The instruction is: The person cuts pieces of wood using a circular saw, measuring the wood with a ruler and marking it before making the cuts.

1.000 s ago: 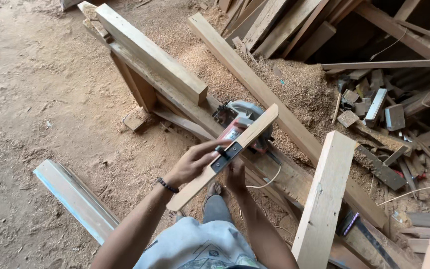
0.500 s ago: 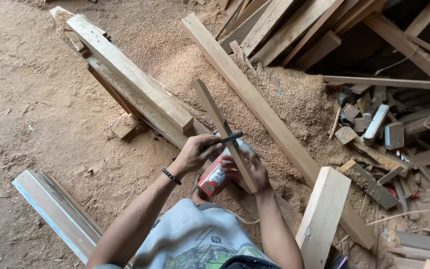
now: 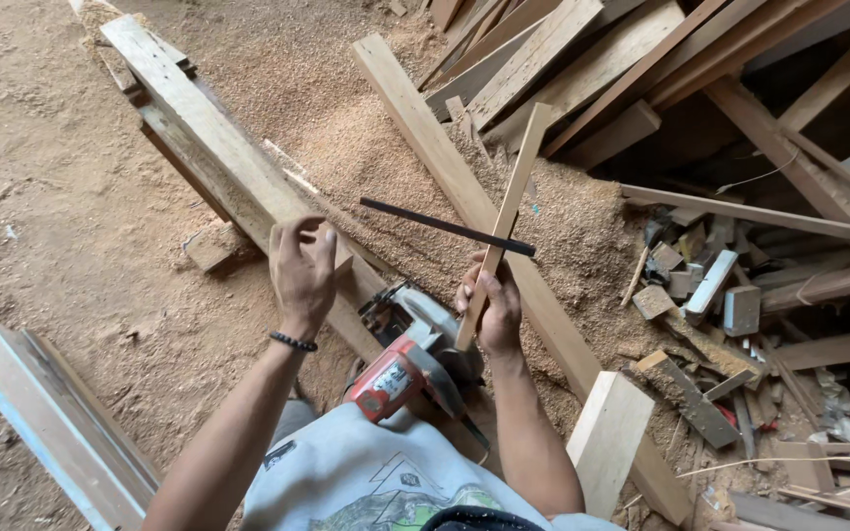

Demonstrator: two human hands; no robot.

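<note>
Sawdust floor: one strip [image 3: 504, 221], two hands.

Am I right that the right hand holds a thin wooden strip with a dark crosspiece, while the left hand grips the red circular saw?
Not quite. In the head view the left hand grips nothing; it hovers open above the long plank. The red circular saw lies below, between the arms. The right hand does hold the thin wooden strip with its dark crosspiece.

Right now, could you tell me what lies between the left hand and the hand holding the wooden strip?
In the head view, the red-and-grey circular saw sits low between the left hand and the right hand, which holds the strip; a thin black rod crosses above.
</note>
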